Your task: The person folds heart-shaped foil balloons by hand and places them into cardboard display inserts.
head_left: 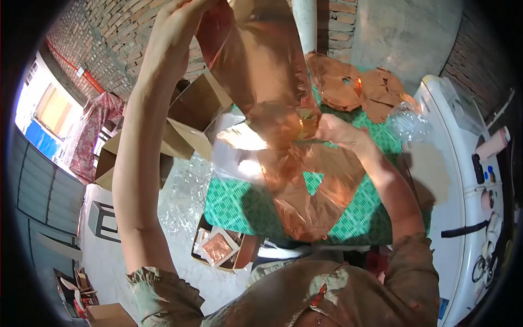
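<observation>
A long, shiny copper-coloured foil sheet (pixel 256 60) hangs stretched in front of me. My left hand (pixel 188 11) is raised to the top edge of the view and closed on its upper left corner; part of that hand is cut off. Lower down, my right hand (pixel 338 132) pinches the sheet's right side. Beneath it, a second copper-coloured foil piece (pixel 321 210) with a triangular hole lies on the green checked tablecloth (pixel 362 210). A clear plastic film (pixel 231 158) catches bright glare on the left of the table.
Crumpled copper-coloured foil pieces (pixel 354 84) and a clear plastic ball-like wad (pixel 408 122) lie at the table's back right. Open cardboard boxes (pixel 199 106) stand left. Below, a box holds a flat copper-coloured packet (pixel 218 247). A white appliance (pixel 455 141) stands right.
</observation>
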Demonstrator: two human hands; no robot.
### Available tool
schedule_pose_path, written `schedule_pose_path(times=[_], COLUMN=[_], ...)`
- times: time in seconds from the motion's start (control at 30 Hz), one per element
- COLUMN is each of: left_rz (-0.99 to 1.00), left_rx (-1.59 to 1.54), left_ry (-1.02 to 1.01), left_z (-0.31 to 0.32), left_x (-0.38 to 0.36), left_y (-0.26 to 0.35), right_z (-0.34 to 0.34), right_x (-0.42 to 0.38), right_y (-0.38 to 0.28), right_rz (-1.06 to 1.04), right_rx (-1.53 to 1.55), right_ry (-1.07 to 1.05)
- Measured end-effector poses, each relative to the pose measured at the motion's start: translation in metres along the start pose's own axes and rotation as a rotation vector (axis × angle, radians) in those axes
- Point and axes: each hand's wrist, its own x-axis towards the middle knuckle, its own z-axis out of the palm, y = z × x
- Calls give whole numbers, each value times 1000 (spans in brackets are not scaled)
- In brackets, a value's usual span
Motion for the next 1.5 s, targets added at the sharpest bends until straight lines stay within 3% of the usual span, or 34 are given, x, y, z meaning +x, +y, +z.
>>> schedule_pose_path(times=[0.03, 0.1, 0.17, 0.2, 0.23, 0.27, 0.3, 0.33, 0.37, 0.43, 0.5, 0.53, 0.6, 0.63, 0.7, 0.77, 0.9, 1.1, 1.27, 1.4, 1.5], left_rz=[6, -10, -39, -98, -74, -82, -87, 112, -191, -351, -486, -576, -858, -1064, -1201, -1341, -1399, -1351, -1334, -951, -762], left_rx=[11, 60, 144, 184, 199, 149, 98, 206, 98, 297, 132, 46, -211, -294, -442, -592, -591, -582, -583, 15, 292], left_ry=[-31, 129, 191, 175, 188, 111, 37, -130, 30, 41, -36, 33, -35, -64, -65, -45, -214, -121, 80, 69, 69], left_z=[14, 45, 50, 37, 40, 8, -23, -19, 3, -10, 10, 33, 65, 91, 127, 158, 171, 153, 153, 161, 162], left_x=[-8, -26, -38, -40, -56, -56, -58, -90, -120, -174, -244, -282, -354, -367, -432, -438, -466, -486, -478, -489, -480], left_y=[18, 41, 53, 50, 60, 41, 18, 12, 26, 0, -24, -29, -53, -37, -58, -40, -41, -52, -53, -58, -58], right_z=[0, -9, -11, -26, -26, -34, -56, -83, -89, -101, -121, -126, -136, -142, -148, -125, -108, -109, -111, -123, -120], right_x=[-7, -15, -26, -35, -48, -49, -63, -73, -77, -84, -84, -76, -57, -44, -16, 5, 23, 31, 31, 35, 35], right_y=[7, 29, 35, 34, 13, 3, -5, -10, -20, -49, -75, -79, -71, -58, -28, 2, 47, 56, 57, 64, 64], right_rz=[38, 120, -74, -94, -77, -203, -195, -204, -216, -144, 17, 33, 64, 85, 119, 225, 264, 360, 283, 190, 168], right_rx=[-63, -190, 68, 119, 114, 178, 129, 123, 67, -121, -378, -621, -1098, -1180, -1327, -1409, -1449, -1453, -1402, -1400, -1409], right_ry=[83, 244, 457, 456, 611, 589, 571, 478, 565, 614, 527, 489, 382, 248, -37, -95, -216, -239, -201, -255, -243])
